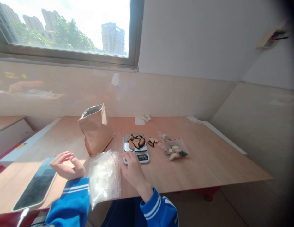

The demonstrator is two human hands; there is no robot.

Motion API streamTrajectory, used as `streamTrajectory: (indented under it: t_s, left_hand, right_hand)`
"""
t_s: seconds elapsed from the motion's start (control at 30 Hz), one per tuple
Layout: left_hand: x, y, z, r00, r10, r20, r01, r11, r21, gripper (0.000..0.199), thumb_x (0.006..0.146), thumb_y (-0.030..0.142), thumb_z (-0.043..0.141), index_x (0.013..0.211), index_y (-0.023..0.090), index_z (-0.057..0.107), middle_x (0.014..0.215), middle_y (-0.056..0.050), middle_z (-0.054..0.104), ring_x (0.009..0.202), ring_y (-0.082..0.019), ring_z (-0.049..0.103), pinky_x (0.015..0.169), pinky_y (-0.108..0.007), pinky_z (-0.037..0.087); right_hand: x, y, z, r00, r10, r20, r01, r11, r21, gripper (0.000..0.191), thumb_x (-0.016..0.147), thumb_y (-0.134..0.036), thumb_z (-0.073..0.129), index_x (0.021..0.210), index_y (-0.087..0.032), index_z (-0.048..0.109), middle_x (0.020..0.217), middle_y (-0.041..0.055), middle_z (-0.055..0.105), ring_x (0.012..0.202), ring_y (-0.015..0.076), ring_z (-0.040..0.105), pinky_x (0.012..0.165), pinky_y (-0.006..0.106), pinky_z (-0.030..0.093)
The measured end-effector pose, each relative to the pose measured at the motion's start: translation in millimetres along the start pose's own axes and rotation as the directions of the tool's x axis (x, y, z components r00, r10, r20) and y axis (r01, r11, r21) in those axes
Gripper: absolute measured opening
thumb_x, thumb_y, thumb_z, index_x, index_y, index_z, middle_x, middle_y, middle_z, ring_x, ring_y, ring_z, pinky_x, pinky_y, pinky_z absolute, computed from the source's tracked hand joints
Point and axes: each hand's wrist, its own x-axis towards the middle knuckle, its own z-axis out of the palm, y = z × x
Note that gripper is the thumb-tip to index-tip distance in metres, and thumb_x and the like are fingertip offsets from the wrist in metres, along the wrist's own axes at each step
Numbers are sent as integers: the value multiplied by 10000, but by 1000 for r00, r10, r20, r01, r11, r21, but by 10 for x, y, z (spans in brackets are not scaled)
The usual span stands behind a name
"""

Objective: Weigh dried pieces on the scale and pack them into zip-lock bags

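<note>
My left hand (pixel 68 167) is raised over the near left of the table, by the phone. Its fingers curl toward the thumb with a gap between, and nothing shows in them. My right hand (pixel 134 170) is at the right edge of a stack of clear zip bags (pixel 103 176) with red seal lines, fingertips closed on that edge. The same hand partly covers the front left corner of a small kitchen scale (pixel 144 157). Several brown, dark-edged dried slices (pixel 136 142) lie on the scale's plate. Its display is too small to read.
Behind the bags an open brown paper bag (pixel 96 129) stands upright. Loose slices (pixel 152 141) and filled zip bags (pixel 174 149) lie right of the scale. A phone (pixel 36 184) with a cable is at left. Crumpled tissue (pixel 145 118) lies near the wall.
</note>
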Motion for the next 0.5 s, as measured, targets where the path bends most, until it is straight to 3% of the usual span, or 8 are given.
streamTrajectory:
  t_s: [0.03,0.1,0.13,0.2,0.23,0.3,0.4,0.5]
  left_hand:
    - [9,42,-43,999,13,-36,-11,999,30,278,813,243,403,1068,175,490,1160,-123,546,1105,-279,547,951,-446,449]
    - [42,147,-113,981,18,195,-24,999,25,223,835,265,378,898,200,582,941,-56,643,921,-228,625,887,-399,498]
    - [58,206,-141,917,20,399,-19,1000,-6,241,837,298,390,882,210,609,894,-37,670,861,-211,644,845,-370,524]
    - [64,318,-192,695,84,714,-40,996,-78,298,842,393,429,946,232,657,974,-30,706,927,-208,660,858,-335,538]
    - [49,364,-214,604,125,787,-77,992,-99,322,837,427,462,1013,253,668,1085,-29,696,1019,-213,645,903,-331,527]
    - [-17,419,-246,505,167,847,-144,984,-108,387,824,458,515,1146,289,648,1249,-23,635,1150,-227,594,957,-345,509]
    - [-142,413,-250,472,189,861,-186,976,-112,482,811,457,563,1268,305,583,1341,-21,566,1223,-247,543,999,-372,486]
    - [-213,368,-214,484,202,852,-178,975,-131,484,819,469,556,1272,298,585,1344,-18,562,1248,-259,518,1044,-389,441]
  right_hand:
    - [-31,-40,29,999,34,21,-34,999,-4,213,891,-173,459,1003,-196,638,963,77,635,939,225,553,870,398,471]
    - [-77,-78,78,993,102,65,-101,995,-15,218,887,-207,477,1054,-189,616,957,85,644,932,241,572,852,407,478]
    - [-96,-83,98,987,129,95,-128,992,-14,243,886,-226,485,1098,-183,597,972,94,650,940,251,585,849,412,481]
    - [-128,-84,129,972,168,162,-171,985,9,341,883,-269,499,1205,-164,536,1032,126,654,972,275,611,838,417,492]
    - [-143,-85,142,964,183,191,-192,981,29,395,880,-285,503,1252,-155,499,1060,143,652,983,285,621,826,413,499]
    - [-168,-94,166,947,215,239,-242,966,87,470,873,-297,505,1312,-147,437,1049,156,660,945,287,648,766,390,516]
    - [-185,-116,204,927,249,282,-309,930,196,493,857,-280,510,1324,-164,403,895,98,676,779,250,667,652,343,516]
    - [-171,-131,242,930,267,253,-338,891,304,499,828,-238,531,1303,-177,393,809,37,651,732,214,656,658,316,507]
